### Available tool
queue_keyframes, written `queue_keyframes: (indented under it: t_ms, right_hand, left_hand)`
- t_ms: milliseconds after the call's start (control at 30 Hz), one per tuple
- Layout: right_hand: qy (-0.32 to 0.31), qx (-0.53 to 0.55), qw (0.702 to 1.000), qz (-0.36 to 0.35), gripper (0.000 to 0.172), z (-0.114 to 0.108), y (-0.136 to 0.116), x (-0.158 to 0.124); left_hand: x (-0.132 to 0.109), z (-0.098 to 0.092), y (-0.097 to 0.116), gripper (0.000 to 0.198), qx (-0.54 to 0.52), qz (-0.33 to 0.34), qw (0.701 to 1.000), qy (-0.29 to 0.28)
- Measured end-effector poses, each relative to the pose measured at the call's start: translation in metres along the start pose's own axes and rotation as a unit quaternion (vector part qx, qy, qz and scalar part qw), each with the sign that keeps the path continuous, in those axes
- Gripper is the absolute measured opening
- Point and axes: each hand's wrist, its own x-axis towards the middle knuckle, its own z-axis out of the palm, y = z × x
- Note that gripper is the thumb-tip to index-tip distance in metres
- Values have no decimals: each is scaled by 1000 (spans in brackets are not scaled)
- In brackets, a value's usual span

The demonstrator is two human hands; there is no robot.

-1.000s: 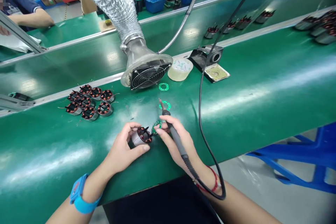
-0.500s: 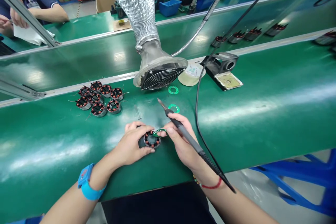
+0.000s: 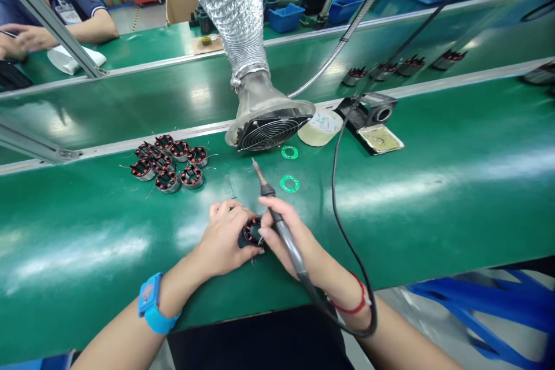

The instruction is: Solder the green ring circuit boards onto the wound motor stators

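My left hand is closed around a wound motor stator near the bench's front edge. Copper coils and black insulation show on its face. A soldering iron lies in the grip of my right hand, its bare tip pointing up and away from me. The thumb and fingertips of that hand are at the stator's right side and cover part of it. I cannot make out the small green circuit board there now. Two ring-shaped green circuit boards lie on the bench beyond my right hand.
A group of several stators stands at the left. A fume extractor with a foil duct hangs ahead. To its right are a tape roll and a soldering iron stand. The iron's cable loops over my right wrist. Co-workers sit across the bench.
My right hand has shifted left over the stator's right side, and the iron stands more upright. The green board seen at its fingertips is hidden now.
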Motion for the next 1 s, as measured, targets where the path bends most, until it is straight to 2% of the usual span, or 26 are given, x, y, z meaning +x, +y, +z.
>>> queue_keyframes:
  t_ms: [67,133,233,333,500,567,633,733,800,1000]
  right_hand:
    - [5,-107,994,-14,40,-1,-4,1]
    - [7,-161,987,25,42,-2,-11,2]
    - [-56,-197,972,114,38,-5,-25,6]
    - [-122,-268,943,153,32,-8,-39,12]
    - [-196,-392,889,133,23,-6,-55,29]
    - [-208,-418,877,117,19,-5,-58,32]
    - [-203,-420,878,105,20,-5,-57,33]
    - [-179,-385,899,108,25,-6,-53,30]
    - [-168,-361,910,114,25,-9,-50,30]
    - [-218,-286,929,89,25,-24,-52,41]
  left_hand:
    - [0,6,3,36,19,-25,999,22]
    - [-1,10,5,32,34,-45,998,40]
    - [-2,14,9,27,55,-58,995,59]
    - [-4,16,11,24,53,-61,994,70]
    - [-5,17,13,23,34,-80,995,45]
    - [-4,16,12,19,32,-94,995,33]
    - [-3,17,11,20,29,-103,993,39]
    - [-2,19,9,24,25,-118,990,72]
    - [-2,19,9,29,11,-116,991,73]
    - [-6,-2,1,57,-64,-47,997,-15]
